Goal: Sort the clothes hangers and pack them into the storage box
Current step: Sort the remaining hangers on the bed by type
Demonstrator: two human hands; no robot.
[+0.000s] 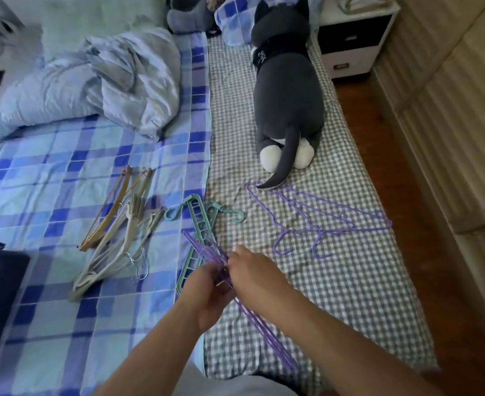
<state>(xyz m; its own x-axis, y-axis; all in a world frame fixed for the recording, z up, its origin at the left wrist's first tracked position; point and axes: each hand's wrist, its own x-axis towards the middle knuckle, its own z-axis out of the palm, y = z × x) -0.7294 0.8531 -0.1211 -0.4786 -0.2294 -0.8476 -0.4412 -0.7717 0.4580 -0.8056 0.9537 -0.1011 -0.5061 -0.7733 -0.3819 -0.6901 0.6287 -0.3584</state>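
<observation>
- Both hands are on the bundle of purple hangers (252, 315), held low over the bed (349, 281) where the two sheets meet; left hand (207, 298) curled around the wires, right hand (254, 274) pinching them from the top.
- Risk right here: thin wire frames, stacked loosely, hooks pointing different ways. One could snag on a neighbour and drag the whole bundle askew when it is pulled.
- The teal hangers (199, 232) lie directly under the bundle's far end, so a hook may catch them and lift them along.
- Two loose purple hangers (321, 221) sit apart to the right on the checked sheet, one tip touching the plush cat's (288, 104) tail. Reach for those carelessly and the toy gets tugged.
- Left of the teal ones, the white and wooden hangers (115, 230) overlap in a fan; sorted groups could mix if anything slides.
- I cannot pick out the storage box for certain; a dark object sits at the left edge.
</observation>
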